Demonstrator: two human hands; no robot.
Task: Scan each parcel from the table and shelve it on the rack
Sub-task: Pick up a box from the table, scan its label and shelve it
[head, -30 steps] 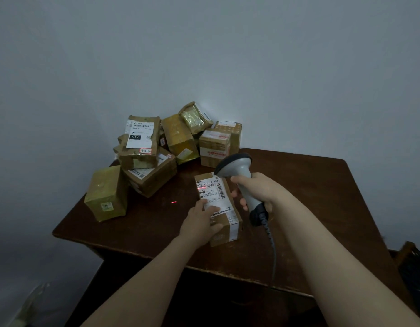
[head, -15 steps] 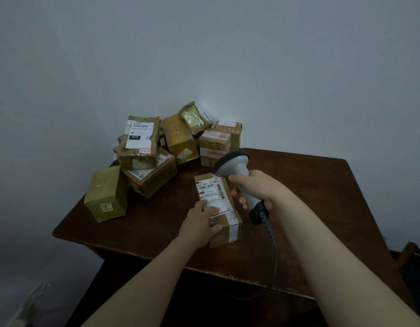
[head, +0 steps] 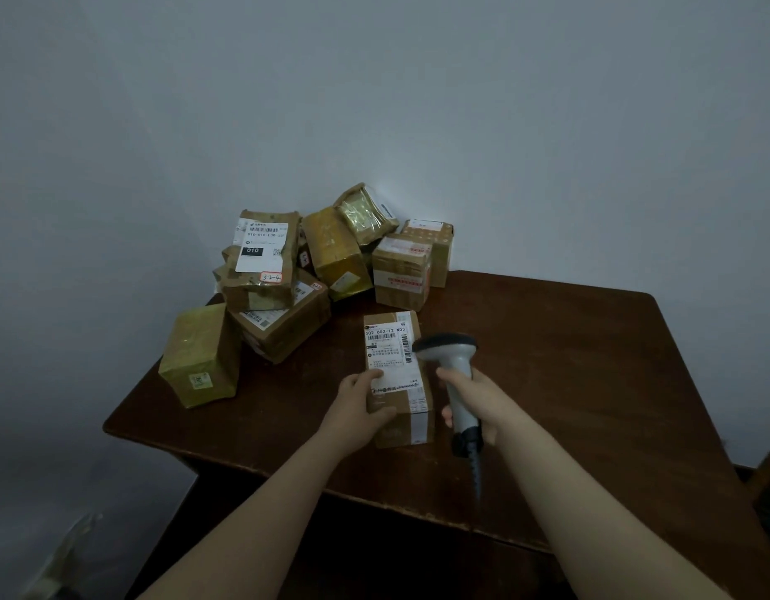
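Observation:
A small brown parcel (head: pixel 396 361) with a white shipping label lies flat near the front of the dark wooden table (head: pixel 569 361). My left hand (head: pixel 357 404) rests on its near left corner, fingers over the label's lower edge. My right hand (head: pixel 474 396) grips the handle of a grey barcode scanner (head: pixel 450 352), whose head hangs just right of the label. No red scan line shows on the parcel. A coiled cable drops from the scanner's base. The rack is out of view.
Several taped cardboard parcels (head: pixel 322 257) are piled at the table's back left corner against the wall. One yellow-taped box (head: pixel 201 357) stands apart at the left edge. A dark object (head: pixel 768 482) sits low at the far right.
The red scan line on the label has gone out. My right hand has lowered the scanner and drawn it nearer. My left hand stays on the parcel.

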